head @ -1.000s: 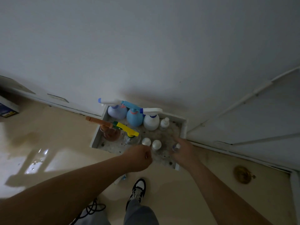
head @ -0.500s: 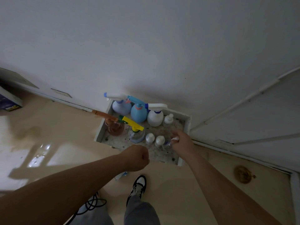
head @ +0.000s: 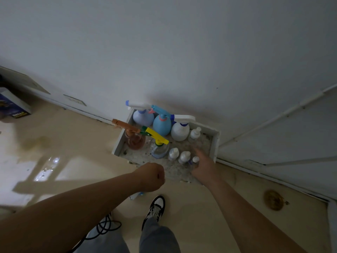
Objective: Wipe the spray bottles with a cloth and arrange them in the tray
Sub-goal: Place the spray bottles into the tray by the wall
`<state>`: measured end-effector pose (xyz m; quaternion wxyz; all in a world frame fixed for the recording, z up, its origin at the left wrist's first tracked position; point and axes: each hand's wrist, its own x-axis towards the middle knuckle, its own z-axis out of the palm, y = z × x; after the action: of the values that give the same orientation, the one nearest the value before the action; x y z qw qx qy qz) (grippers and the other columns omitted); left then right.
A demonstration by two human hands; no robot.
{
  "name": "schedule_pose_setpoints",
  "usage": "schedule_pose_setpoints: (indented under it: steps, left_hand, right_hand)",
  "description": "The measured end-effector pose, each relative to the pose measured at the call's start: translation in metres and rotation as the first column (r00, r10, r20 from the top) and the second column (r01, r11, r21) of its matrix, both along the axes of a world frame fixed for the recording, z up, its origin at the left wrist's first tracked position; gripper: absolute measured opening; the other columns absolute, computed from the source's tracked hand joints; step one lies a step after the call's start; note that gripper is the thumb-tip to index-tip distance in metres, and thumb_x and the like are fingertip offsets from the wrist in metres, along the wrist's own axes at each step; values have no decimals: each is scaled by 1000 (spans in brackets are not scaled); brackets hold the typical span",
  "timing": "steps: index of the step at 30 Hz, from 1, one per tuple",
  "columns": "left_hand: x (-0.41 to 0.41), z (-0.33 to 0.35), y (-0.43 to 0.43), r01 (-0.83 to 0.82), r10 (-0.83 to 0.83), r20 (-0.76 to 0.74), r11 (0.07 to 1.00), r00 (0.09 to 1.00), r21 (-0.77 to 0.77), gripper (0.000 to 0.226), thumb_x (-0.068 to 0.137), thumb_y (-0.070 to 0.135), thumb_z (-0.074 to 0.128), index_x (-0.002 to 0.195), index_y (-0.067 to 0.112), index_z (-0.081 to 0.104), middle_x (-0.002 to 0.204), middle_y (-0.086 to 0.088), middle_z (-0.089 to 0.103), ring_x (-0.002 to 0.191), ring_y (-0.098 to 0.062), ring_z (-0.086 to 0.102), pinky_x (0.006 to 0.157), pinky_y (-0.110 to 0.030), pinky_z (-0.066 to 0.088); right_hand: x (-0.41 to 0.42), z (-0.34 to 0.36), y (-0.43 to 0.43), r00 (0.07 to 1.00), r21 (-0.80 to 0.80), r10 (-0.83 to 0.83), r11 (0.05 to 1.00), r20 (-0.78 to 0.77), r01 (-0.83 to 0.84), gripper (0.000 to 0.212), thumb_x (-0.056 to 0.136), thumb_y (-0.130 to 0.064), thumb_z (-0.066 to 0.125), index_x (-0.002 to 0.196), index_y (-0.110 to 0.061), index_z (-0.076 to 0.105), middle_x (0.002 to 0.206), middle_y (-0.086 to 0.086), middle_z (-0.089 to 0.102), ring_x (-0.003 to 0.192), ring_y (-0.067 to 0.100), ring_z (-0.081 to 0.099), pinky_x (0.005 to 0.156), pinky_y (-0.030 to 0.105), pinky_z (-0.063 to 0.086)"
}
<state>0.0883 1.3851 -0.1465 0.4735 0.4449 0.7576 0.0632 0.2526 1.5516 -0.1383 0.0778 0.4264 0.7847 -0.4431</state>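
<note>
A white-rimmed tray (head: 217, 143) sits on the floor against the wall. Along its back stand a lavender spray bottle (head: 143, 116), a blue one (head: 162, 125), a white one (head: 179, 131) and a small pump bottle (head: 194, 133). In front are a brown spray bottle (head: 135, 140), a clear bottle with a yellow trigger (head: 158, 147), two small white bottles (head: 173, 153) and a tiny bottle (head: 195, 159). My right hand (head: 203, 168) hovers over the tray's right front, fingers stretched and blurred, right beside the tiny bottle. My left hand (head: 153, 177) is a closed fist at the tray's front edge, with nothing visible in it.
A blue box (head: 12, 106) lies at the far left by the wall. A black cable (head: 105, 225) curls beside my legs, and my shoe (head: 155, 207) is below the tray. A round floor drain (head: 273, 199) is at the right, with closed white doors (head: 282, 143) behind it.
My right hand set the tiny bottle down next to the two small white bottles and its fingers straightened. My left fist drew back from the bottles towards me.
</note>
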Motion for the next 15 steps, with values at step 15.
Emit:
schedule_pose_setpoints:
  steps: [15]
  left_hand:
    - [0, -8, -28, 4, -4, -2, 1000, 1000, -15, 22, 99, 24, 57, 105, 10, 72, 113, -6, 71, 104, -24, 65, 89, -36, 54]
  right_hand:
    - [-4, 7, -4, 999, -3, -32, 999, 43, 32, 45, 93, 0, 52, 134, -19, 56, 109, 7, 62, 89, 17, 55, 70, 27, 41]
